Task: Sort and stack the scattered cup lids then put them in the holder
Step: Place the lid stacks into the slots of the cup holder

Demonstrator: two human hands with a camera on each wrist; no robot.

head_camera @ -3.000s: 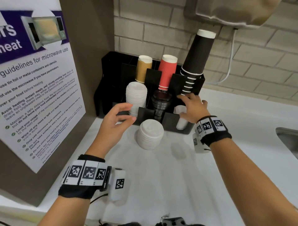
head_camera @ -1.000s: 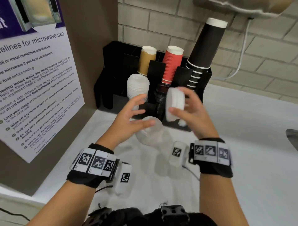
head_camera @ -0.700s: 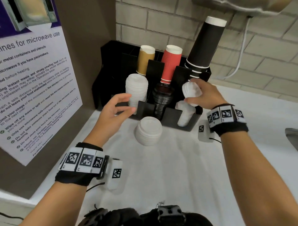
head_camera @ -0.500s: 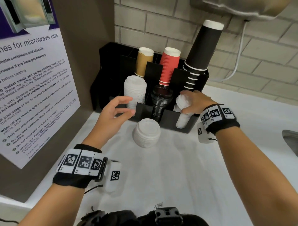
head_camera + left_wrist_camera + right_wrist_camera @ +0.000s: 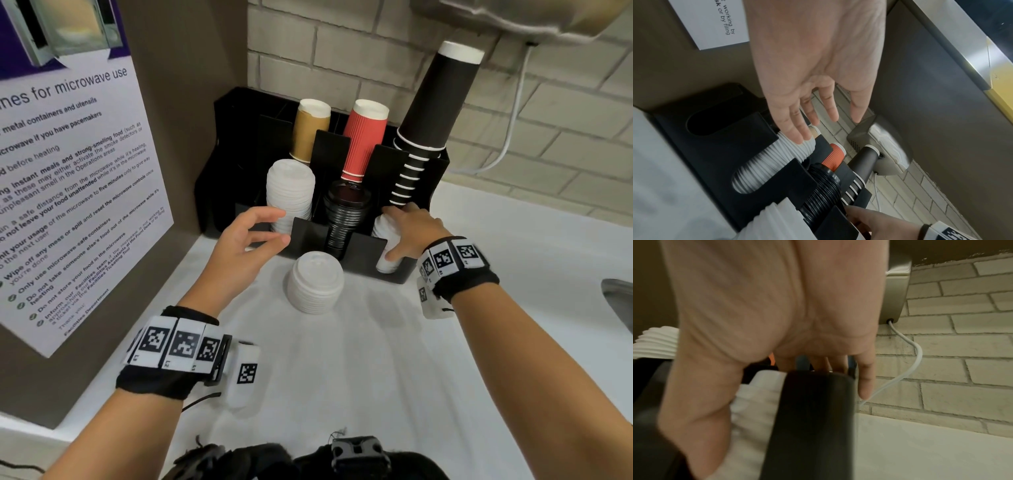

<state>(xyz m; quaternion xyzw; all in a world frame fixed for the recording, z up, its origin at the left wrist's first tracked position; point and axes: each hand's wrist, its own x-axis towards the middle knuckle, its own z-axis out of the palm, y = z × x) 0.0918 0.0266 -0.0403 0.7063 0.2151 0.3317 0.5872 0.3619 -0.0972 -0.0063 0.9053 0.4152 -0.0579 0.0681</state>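
Lids first: your right hand [image 5: 406, 228] is down on the small white lid stack [image 5: 385, 240] in the right front slot of the black holder [image 5: 310, 236], thumb on the near side, fingers over the top and back, so it reads as curled round that stack. Right wrist view is blurred, so how tightly you hold it can't be told. Seat the stack straight down until it sits flat in the slot, then ease off without dragging the top lid up with you. Mind the tall black cups [image 5: 435, 102] leaning right behind your knuckles; lift out toward yourself, not back.

Your left hand [image 5: 245, 245] hovers empty just in front of the holder, fingers loose and apart, touching nothing. Below and right of it, the bigger white lid stack [image 5: 315, 282] sits on the white counter [image 5: 359, 377], not yet in the holder. That looks like the next one. Take it from the sides low down so the whole stack comes up together. It seems to match the white lids in the left slot [image 5: 290, 192], already fairly tall, so set it on squarely. Black lids [image 5: 346, 212] in the middle slot look done.
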